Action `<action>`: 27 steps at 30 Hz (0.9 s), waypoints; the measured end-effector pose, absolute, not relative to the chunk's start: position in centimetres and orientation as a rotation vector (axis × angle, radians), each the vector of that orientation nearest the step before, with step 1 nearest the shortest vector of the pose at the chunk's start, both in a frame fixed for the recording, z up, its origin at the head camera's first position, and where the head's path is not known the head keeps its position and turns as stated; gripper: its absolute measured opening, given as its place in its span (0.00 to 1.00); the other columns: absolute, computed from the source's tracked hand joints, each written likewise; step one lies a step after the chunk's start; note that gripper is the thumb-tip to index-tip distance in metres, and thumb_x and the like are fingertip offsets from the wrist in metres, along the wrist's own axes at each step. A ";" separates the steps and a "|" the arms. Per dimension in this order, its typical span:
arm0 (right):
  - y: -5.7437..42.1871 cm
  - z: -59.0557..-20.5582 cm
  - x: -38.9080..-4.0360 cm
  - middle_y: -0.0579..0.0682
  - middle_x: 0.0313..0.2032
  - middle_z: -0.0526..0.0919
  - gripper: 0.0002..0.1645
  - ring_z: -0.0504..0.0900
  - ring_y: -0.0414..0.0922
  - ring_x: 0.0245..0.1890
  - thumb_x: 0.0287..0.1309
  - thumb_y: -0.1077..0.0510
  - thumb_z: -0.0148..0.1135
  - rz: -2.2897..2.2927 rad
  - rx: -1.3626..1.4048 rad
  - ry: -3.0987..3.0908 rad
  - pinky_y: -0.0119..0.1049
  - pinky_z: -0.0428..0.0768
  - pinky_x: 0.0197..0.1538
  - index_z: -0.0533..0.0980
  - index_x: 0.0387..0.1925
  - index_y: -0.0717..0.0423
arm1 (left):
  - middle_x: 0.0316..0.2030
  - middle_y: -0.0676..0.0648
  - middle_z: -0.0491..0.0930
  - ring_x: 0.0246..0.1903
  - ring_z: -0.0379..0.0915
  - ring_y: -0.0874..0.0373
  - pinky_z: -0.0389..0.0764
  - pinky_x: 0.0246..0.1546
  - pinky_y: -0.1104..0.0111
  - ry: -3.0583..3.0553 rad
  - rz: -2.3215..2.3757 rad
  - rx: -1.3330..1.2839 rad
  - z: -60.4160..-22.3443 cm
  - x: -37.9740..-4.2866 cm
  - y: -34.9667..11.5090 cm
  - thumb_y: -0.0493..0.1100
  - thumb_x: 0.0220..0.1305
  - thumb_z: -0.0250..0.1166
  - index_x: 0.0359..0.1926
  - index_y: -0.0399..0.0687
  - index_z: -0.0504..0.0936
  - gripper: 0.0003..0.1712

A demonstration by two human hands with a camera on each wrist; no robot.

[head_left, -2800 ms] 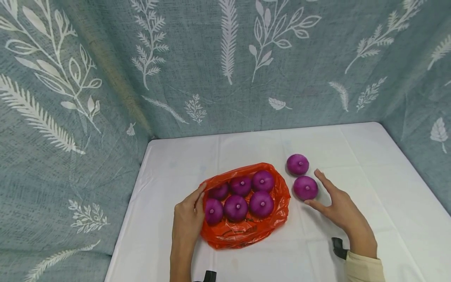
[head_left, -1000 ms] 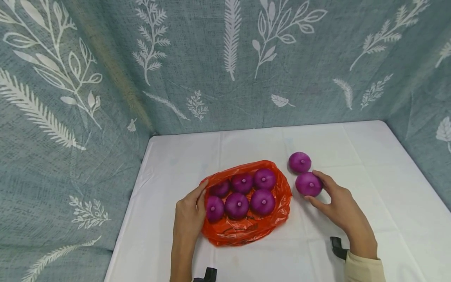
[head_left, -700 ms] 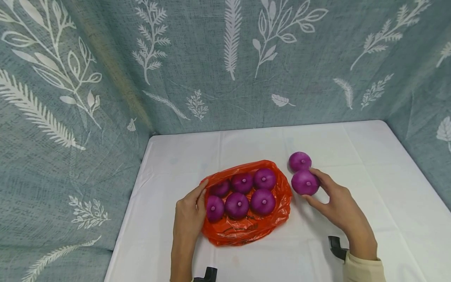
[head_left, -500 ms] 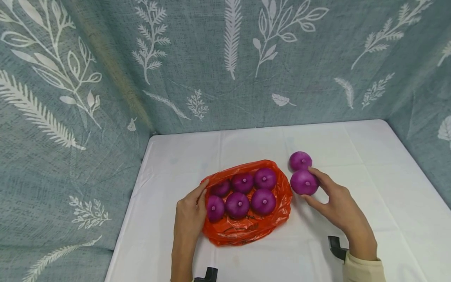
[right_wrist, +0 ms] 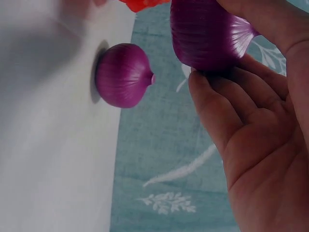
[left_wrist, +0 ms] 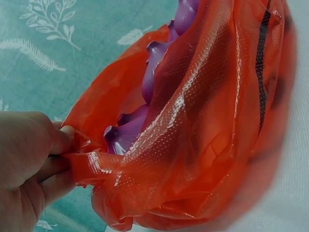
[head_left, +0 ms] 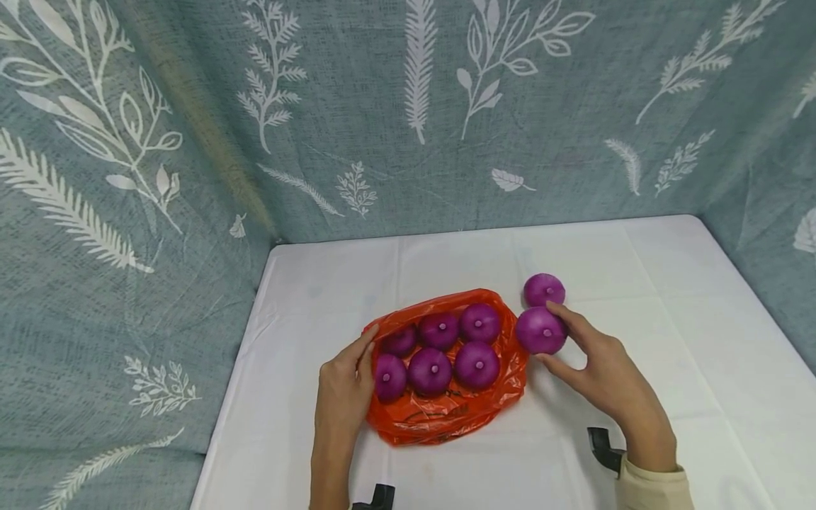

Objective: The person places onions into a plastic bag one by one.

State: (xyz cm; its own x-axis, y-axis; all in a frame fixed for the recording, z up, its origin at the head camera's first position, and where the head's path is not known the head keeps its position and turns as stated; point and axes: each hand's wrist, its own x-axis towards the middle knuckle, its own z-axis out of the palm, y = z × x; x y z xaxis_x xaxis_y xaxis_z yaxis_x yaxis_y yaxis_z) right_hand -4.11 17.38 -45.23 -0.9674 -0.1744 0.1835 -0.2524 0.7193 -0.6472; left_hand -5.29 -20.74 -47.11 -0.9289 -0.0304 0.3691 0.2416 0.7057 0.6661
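A red plastic bag (head_left: 440, 418) lies with its mouth wide on the white table, several purple onions (head_left: 429, 371) inside. My left hand (head_left: 344, 389) pinches the bag's left rim between thumb and fingers, as the left wrist view (left_wrist: 29, 164) also shows. At the bag's right edge, my right hand (head_left: 605, 372) grips one onion (head_left: 541, 331) between thumb and fingertips; the right wrist view shows this onion (right_wrist: 207, 36) lifted off the table. Just behind it, a loose onion (head_left: 544, 290) rests on the tabletop, apart from the bag.
White cloth covers the table (head_left: 319, 283). A blue-green curtain (head_left: 370, 106) with white leaf patterns hangs behind it and along both sides. A black camera mount (head_left: 604, 450) is at my right wrist.
My right hand reached the nearer loose onion, gripped it, raised it and carried it left to the bag's edge. The left hand stays on the rim; the other loose onion stays put.
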 end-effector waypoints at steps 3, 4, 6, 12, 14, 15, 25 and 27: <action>17.1 -45.1 -4.1 0.62 0.70 0.76 0.53 0.79 0.66 0.66 0.59 0.55 0.80 1.096 0.363 -2.822 0.66 0.78 0.63 0.63 0.80 0.41 | 0.57 0.41 0.87 0.49 0.87 0.51 0.89 0.48 0.58 -2.561 -1.077 -0.171 -47.1 -5.3 -20.7 0.34 0.75 0.66 0.66 0.46 0.85 0.21; 16.9 -45.1 -4.2 0.61 0.71 0.76 0.53 0.79 0.65 0.66 0.59 0.55 0.80 1.103 0.373 -2.824 0.66 0.78 0.64 0.63 0.81 0.40 | 0.57 0.41 0.87 0.49 0.88 0.51 0.89 0.48 0.58 -2.561 -1.077 -0.174 -47.1 -5.3 -20.7 0.34 0.75 0.66 0.66 0.46 0.85 0.21; 16.6 -45.0 -4.2 0.60 0.71 0.77 0.53 0.79 0.64 0.66 0.60 0.55 0.80 1.111 0.401 -2.823 0.64 0.79 0.64 0.62 0.81 0.40 | 0.57 0.41 0.87 0.50 0.88 0.50 0.89 0.49 0.57 -2.561 -1.073 -0.179 -47.0 -5.4 -20.7 0.34 0.74 0.66 0.65 0.47 0.85 0.21; 15.5 -44.8 -4.3 0.55 0.70 0.79 0.52 0.81 0.60 0.65 0.60 0.54 0.80 1.113 0.485 -2.805 0.61 0.81 0.63 0.62 0.80 0.41 | 0.56 0.41 0.87 0.49 0.88 0.50 0.89 0.49 0.57 -2.563 -1.055 -0.189 -47.0 -5.5 -20.7 0.34 0.74 0.66 0.65 0.47 0.85 0.21; 15.2 -44.7 -4.2 0.53 0.70 0.78 0.52 0.81 0.58 0.66 0.60 0.53 0.80 1.117 0.507 -2.804 0.60 0.81 0.63 0.63 0.80 0.41 | 0.56 0.41 0.87 0.46 0.88 0.51 0.90 0.46 0.58 -2.564 -1.056 -0.187 -47.0 -5.6 -20.6 0.34 0.74 0.66 0.65 0.47 0.85 0.21; 15.0 -44.7 -4.2 0.52 0.71 0.78 0.52 0.81 0.58 0.66 0.60 0.53 0.80 1.125 0.524 -2.799 0.59 0.81 0.63 0.63 0.80 0.42 | 0.56 0.41 0.87 0.45 0.88 0.51 0.89 0.45 0.58 -2.564 -1.056 -0.185 -47.0 -5.6 -20.5 0.34 0.74 0.66 0.65 0.47 0.85 0.21; 12.7 -44.1 -3.7 0.46 0.71 0.78 0.52 0.83 0.48 0.65 0.59 0.50 0.81 1.194 0.637 -2.780 0.51 0.83 0.63 0.65 0.80 0.41 | 0.56 0.42 0.87 0.46 0.88 0.50 0.89 0.48 0.57 -2.574 -1.057 -0.191 -46.7 -5.8 -20.0 0.34 0.74 0.66 0.65 0.48 0.85 0.21; 12.3 -44.0 -3.5 0.47 0.68 0.80 0.51 0.85 0.45 0.61 0.59 0.49 0.81 1.212 0.658 -2.776 0.49 0.85 0.61 0.65 0.79 0.41 | 0.56 0.42 0.87 0.46 0.88 0.50 0.89 0.47 0.57 -2.574 -1.056 -0.194 -46.7 -5.8 -20.0 0.34 0.74 0.67 0.65 0.48 0.85 0.21</action>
